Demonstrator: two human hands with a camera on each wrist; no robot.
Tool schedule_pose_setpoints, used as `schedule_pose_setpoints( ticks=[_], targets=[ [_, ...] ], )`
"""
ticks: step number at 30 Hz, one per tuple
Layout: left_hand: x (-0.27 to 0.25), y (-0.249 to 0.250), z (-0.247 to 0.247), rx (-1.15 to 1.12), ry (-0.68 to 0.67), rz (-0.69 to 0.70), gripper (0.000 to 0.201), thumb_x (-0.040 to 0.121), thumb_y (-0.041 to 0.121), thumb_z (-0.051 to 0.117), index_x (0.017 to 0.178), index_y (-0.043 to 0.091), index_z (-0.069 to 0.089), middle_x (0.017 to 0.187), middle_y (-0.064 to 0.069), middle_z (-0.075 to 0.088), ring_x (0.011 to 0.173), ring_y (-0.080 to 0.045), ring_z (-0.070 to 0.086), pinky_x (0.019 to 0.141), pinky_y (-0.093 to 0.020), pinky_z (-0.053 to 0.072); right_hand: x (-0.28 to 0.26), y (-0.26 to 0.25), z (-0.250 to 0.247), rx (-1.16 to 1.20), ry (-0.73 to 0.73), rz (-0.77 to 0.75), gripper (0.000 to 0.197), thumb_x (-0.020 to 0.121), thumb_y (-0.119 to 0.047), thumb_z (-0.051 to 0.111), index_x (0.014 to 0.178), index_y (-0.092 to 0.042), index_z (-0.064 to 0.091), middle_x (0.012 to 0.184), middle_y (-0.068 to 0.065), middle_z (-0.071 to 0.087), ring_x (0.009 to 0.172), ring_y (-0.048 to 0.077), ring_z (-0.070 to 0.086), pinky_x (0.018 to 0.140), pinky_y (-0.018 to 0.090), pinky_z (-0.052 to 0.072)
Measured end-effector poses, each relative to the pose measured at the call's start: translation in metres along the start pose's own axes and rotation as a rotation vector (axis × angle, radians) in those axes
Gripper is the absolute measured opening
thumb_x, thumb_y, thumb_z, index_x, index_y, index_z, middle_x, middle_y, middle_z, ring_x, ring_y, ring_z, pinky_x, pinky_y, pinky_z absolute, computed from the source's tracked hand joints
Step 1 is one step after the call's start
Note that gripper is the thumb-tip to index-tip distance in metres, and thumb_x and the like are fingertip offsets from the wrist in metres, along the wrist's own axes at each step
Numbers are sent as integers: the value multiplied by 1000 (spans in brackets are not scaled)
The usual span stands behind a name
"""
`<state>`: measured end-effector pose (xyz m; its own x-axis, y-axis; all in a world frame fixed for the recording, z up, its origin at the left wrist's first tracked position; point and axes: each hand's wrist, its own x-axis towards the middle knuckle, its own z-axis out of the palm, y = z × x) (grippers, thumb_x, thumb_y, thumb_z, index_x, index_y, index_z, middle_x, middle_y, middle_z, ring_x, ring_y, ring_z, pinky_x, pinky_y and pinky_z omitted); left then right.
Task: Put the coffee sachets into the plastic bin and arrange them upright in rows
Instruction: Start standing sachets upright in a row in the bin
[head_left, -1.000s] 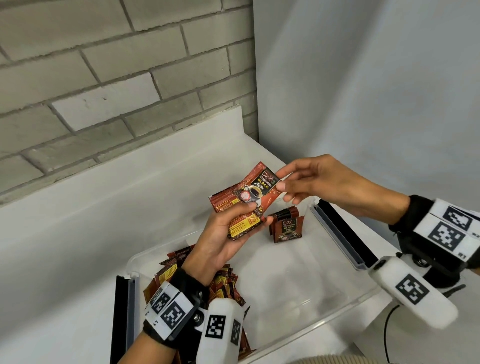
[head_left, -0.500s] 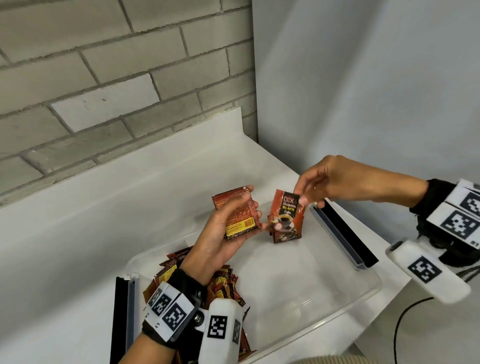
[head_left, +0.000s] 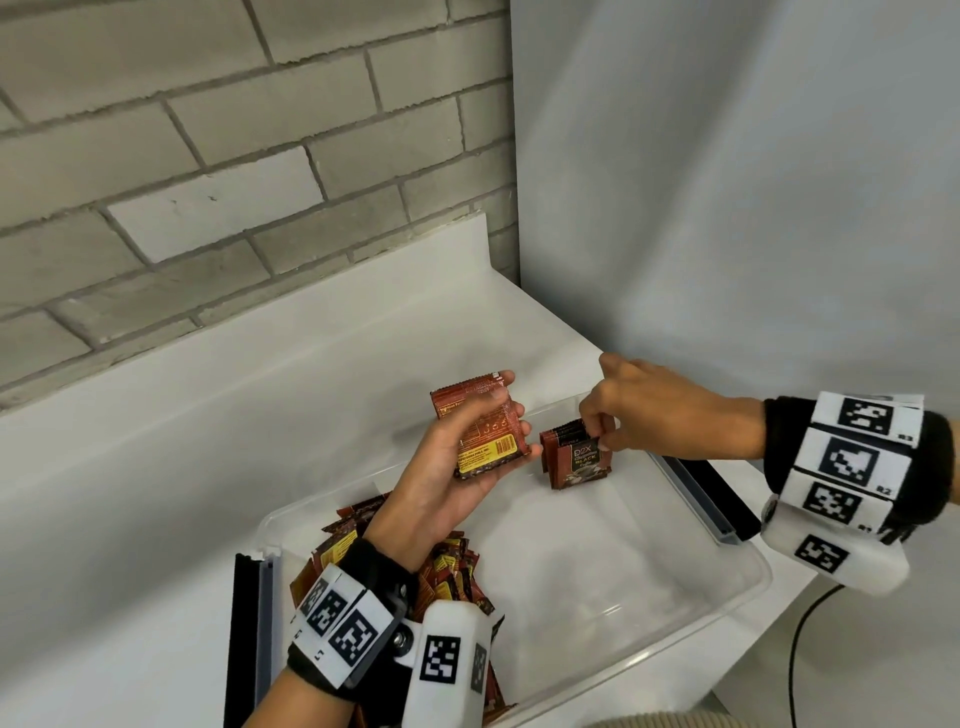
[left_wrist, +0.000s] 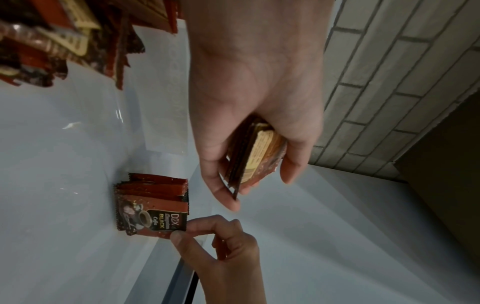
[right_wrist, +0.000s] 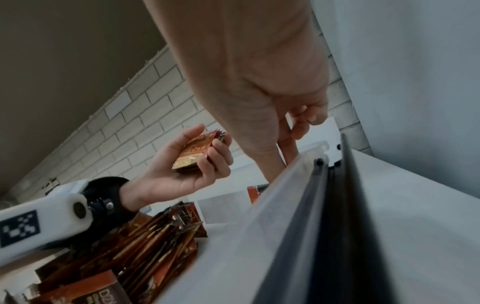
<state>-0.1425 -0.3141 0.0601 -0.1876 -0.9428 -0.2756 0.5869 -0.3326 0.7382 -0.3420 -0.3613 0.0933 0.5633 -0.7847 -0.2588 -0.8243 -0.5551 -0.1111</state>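
A clear plastic bin (head_left: 649, 613) stands on the white counter. My left hand (head_left: 467, 452) grips a small stack of red-brown coffee sachets (head_left: 480, 434) above the bin's far side, seen edge-on in the left wrist view as the stack (left_wrist: 255, 156). In the bin's far right corner stands an upright row of sachets (head_left: 574, 460). My right hand (head_left: 602, 431) pinches the top corner of the front sachet (left_wrist: 153, 219) of that row. A loose pile of sachets (head_left: 447, 566) fills the bin's near left end, partly hidden by my left wrist.
Black-and-grey clip handles sit on the bin's left end (head_left: 249, 639) and right end (head_left: 711, 499). A brick wall (head_left: 208, 156) rises behind the counter and a plain wall (head_left: 727, 182) to the right. A black cable (head_left: 800, 639) hangs off the counter's right edge.
My right hand took one sachet off the stack in my left hand, carried it down to the right and stood it at the front of the upright row. The left hand stayed nearly still.
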Motion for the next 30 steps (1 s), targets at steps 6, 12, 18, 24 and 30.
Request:
schedule_pose_setpoints(
  ticks=[6, 12, 18, 24, 30],
  targets=[
    [1, 0, -1, -19, -19, -15, 33, 79, 11, 67, 112, 10, 65, 82, -8, 63, 71, -19, 64, 67, -35, 57, 4, 1, 3, -40, 18, -69, 6, 85, -22, 63, 90, -25, 66, 91, -3, 48, 98, 21, 51, 74, 31, 46],
    [-2, -1, 0, -40, -93, -72, 36, 81, 5, 61, 116, 6, 61, 82, -10, 63, 72, -20, 64, 67, -35, 58, 7, 8, 9, -19, 6, -62, 6, 82, -26, 68, 87, -26, 65, 84, -8, 43, 96, 20, 52, 70, 32, 47],
    [0, -3, -4, 75, -102, -169, 39, 75, 6, 66, 114, 6, 63, 86, -10, 65, 74, -19, 64, 69, -34, 58, -3, -4, 3, 161, 12, -101, 5, 85, -16, 65, 89, -18, 63, 87, -4, 61, 90, 14, 52, 69, 23, 44],
    [0, -5, -5, 210, -75, -325, 42, 74, 7, 63, 115, -3, 62, 98, -16, 69, 73, -20, 66, 73, -33, 60, -15, -25, 25, 36, -443, -61, 23, 96, -20, 49, 102, 0, 58, 102, 11, 60, 83, 24, 55, 63, 29, 41],
    [1, -11, -6, 373, 56, -425, 10, 86, 2, 62, 96, -1, 61, 80, -15, 69, 71, -22, 67, 73, -36, 60, -9, -27, 31, 5, -479, 15, 34, 101, -25, 40, 122, -1, 52, 119, 14, 57, 92, 25, 57, 64, 24, 40]
  ],
)
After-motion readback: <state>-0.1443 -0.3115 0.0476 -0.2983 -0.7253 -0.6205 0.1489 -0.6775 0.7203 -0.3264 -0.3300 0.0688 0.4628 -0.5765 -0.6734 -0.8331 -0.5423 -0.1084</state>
